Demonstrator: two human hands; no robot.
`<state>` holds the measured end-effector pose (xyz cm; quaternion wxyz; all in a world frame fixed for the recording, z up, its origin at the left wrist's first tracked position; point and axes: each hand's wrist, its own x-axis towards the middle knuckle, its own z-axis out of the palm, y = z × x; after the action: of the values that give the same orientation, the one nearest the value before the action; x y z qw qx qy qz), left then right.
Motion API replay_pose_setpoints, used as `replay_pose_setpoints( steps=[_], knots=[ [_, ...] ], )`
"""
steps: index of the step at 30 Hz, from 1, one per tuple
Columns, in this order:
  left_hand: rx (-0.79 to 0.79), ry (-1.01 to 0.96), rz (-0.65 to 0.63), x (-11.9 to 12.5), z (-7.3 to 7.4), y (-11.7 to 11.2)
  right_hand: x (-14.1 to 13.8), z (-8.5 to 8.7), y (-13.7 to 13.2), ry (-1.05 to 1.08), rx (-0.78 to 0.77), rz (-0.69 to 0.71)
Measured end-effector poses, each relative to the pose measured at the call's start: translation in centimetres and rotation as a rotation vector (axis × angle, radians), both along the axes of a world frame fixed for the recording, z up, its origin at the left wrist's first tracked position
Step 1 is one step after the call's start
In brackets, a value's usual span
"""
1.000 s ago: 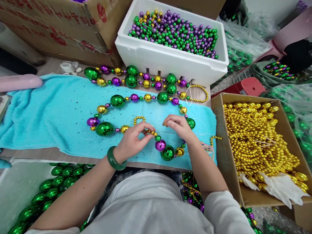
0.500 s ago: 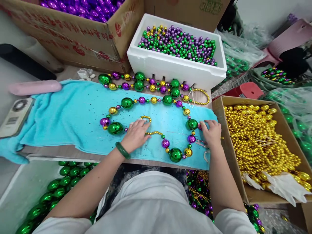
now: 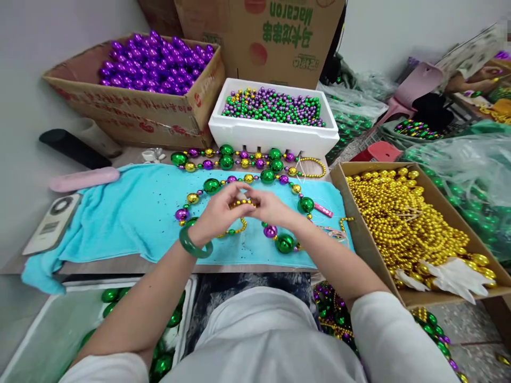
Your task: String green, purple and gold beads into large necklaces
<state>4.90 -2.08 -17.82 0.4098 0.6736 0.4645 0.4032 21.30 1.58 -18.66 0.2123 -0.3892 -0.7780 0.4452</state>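
Note:
Both my hands meet above the blue towel (image 3: 131,213). My left hand (image 3: 217,210), with a green bangle (image 3: 195,242) at its wrist, pinches a gold bead chain (image 3: 241,227). Fingertips of my right hand (image 3: 269,207) close on the same chain from the other side. What lies between the fingertips is partly hidden. Around and under the hands curves a necklace of large green beads (image 3: 285,243) and smaller purple and gold ones. Right of it lie a slim pink tool (image 3: 322,209) and a pair of small scissors or snips (image 3: 334,233), not clear which.
A finished-looking bead strand (image 3: 227,161) lies behind the towel. Beyond stand a foam box (image 3: 275,131) of small beads and a carton (image 3: 147,119) of purple beads. At right is a carton (image 3: 343,181) of gold chains; at left, a scale (image 3: 51,223). Another person's arm (image 3: 465,82) shows far right.
My right hand has left the pink tool at the right and come across to my left hand. The gold chain is lifted between them. The head view has tilted up.

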Motion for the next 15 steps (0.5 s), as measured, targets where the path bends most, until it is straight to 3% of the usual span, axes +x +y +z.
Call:
replay_pose_setpoints(
  steps=[5, 8, 11, 13, 15],
  knots=[
    [-0.133, -0.058, -0.105, -2.3, 4.0, 1.6, 1.7, 11.8, 1.4, 0.128, 0.238, -0.15],
    [-0.055, -0.155, -0.053, -3.0, 7.3, 2.0, 3.0, 17.7, 1.2, 0.221, 0.302, -0.238],
    [0.142, -0.215, -0.009, -2.0, 13.5, 1.8, 2.7, 21.1, 1.3, 0.257, 0.184, -0.103],
    [0.372, -0.004, 0.05, -1.1, 18.2, 1.6, 2.0, 22.7, 1.6, 0.228, 0.13, -0.001],
    [0.394, 0.137, 0.1, -0.8, 21.8, 1.7, 1.4, 24.0, 1.9, 0.257, 0.146, 0.007]
  ],
)
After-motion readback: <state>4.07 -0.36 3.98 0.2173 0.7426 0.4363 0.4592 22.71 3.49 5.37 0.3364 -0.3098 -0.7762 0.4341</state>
